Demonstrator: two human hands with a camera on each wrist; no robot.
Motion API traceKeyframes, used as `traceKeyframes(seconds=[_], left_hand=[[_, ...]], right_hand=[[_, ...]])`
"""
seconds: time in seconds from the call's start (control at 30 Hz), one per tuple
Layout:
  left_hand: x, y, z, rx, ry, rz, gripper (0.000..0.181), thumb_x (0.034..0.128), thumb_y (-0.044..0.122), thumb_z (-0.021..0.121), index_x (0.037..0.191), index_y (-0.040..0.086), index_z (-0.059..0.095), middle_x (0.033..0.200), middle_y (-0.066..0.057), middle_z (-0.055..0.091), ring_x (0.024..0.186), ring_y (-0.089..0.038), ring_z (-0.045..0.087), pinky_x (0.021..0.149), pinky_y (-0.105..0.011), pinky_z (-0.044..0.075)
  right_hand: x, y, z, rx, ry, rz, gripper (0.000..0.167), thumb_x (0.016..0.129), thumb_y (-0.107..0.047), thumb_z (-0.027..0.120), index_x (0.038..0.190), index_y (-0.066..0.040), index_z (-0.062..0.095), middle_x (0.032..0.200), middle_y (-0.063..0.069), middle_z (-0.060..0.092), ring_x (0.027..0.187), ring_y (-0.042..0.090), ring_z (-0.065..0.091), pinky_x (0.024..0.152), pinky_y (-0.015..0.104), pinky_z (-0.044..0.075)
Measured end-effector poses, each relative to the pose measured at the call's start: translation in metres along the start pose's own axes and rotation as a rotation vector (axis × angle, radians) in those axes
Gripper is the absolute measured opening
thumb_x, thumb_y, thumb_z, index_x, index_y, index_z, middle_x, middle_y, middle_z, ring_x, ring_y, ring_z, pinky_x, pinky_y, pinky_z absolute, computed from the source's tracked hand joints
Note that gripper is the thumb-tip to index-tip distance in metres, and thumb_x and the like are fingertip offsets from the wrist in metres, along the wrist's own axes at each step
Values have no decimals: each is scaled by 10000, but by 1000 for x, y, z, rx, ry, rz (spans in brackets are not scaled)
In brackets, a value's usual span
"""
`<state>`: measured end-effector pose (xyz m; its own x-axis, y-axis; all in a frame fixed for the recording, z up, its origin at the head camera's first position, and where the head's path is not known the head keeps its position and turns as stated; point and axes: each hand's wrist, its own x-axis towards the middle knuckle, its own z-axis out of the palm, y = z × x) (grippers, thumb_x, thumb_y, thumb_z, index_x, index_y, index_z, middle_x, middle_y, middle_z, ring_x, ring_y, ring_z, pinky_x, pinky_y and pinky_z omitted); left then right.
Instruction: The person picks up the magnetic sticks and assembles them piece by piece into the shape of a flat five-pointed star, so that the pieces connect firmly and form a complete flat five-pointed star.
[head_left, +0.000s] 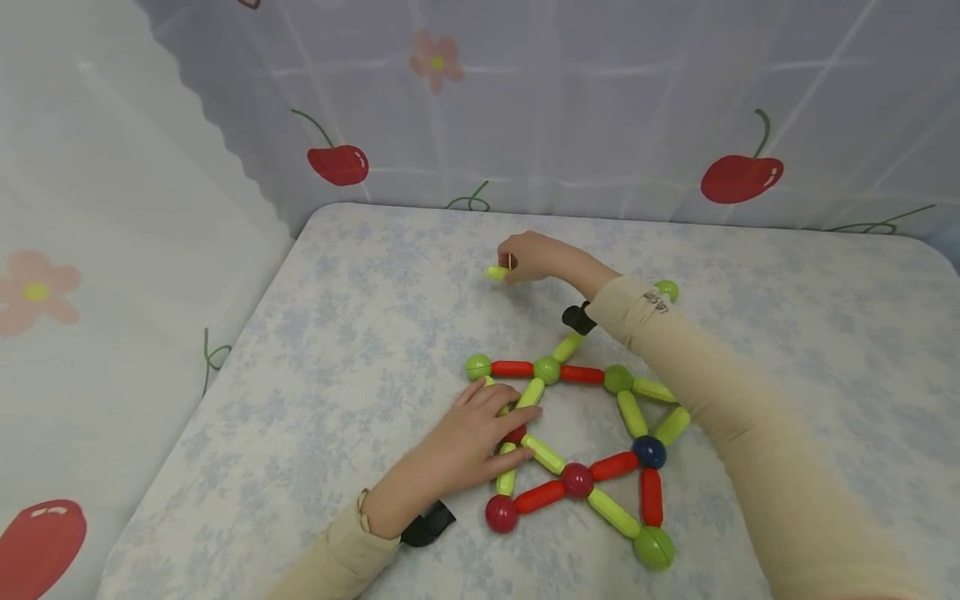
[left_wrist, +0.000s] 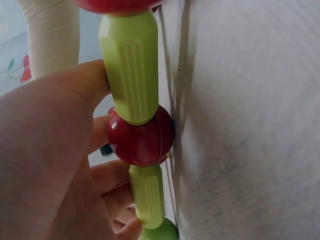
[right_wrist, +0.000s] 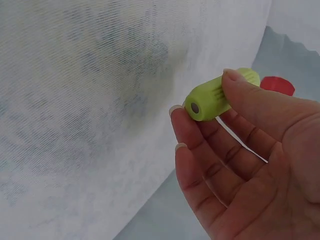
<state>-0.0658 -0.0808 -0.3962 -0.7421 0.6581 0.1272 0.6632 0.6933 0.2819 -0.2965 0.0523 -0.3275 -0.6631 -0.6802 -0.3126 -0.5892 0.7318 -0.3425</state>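
My right hand [head_left: 532, 256] is over the far part of the table, pinching a yellow-green magnetic rod [right_wrist: 210, 100] between thumb and fingers. A dark round magnet shows in the rod's near end in the right wrist view. My left hand [head_left: 465, 437] rests with spread fingers on the left side of a flat frame of magnetic rods and balls. Thumb and index finger lie on either side of a dark red ball [left_wrist: 140, 137], which joins yellow-green rods [left_wrist: 131, 65]. Green balls [head_left: 478, 367], red rods [head_left: 540, 497] and a blue ball [head_left: 649, 452] belong to the frame.
A green ball [head_left: 667, 290] shows beyond my right sleeve, which hides part of the frame's right side. The patterned tabletop [head_left: 360, 333] ends at a hanging cloth [head_left: 525, 125] printed with cherries and flowers. Another pale cloth [head_left: 97, 192] hangs at the left.
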Motion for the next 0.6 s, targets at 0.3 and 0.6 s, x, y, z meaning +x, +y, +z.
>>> traceKeyframes(seconds=[0.3, 0.6], left_hand=[[-1, -1, 1, 0, -5, -10, 469, 907, 442, 582, 1308, 200, 560, 1257, -40, 487, 1207, -185, 388, 1075, -453, 150], [-1, 0, 1, -4, -8, -13, 466, 910, 436, 581, 1312, 202, 557, 1266, -44, 484, 1217, -193, 381, 1077, -446, 144]], right_hand=[[-66, 42, 2, 141, 151, -3, 157, 889, -106, 647, 990, 0, 591, 946, 125, 590, 858, 277, 548, 753, 422, 438], [-116, 58, 34, 300, 141, 49, 200, 908, -114, 621, 1041, 29, 577, 865, 79, 641, 776, 241, 605, 681, 384, 467]])
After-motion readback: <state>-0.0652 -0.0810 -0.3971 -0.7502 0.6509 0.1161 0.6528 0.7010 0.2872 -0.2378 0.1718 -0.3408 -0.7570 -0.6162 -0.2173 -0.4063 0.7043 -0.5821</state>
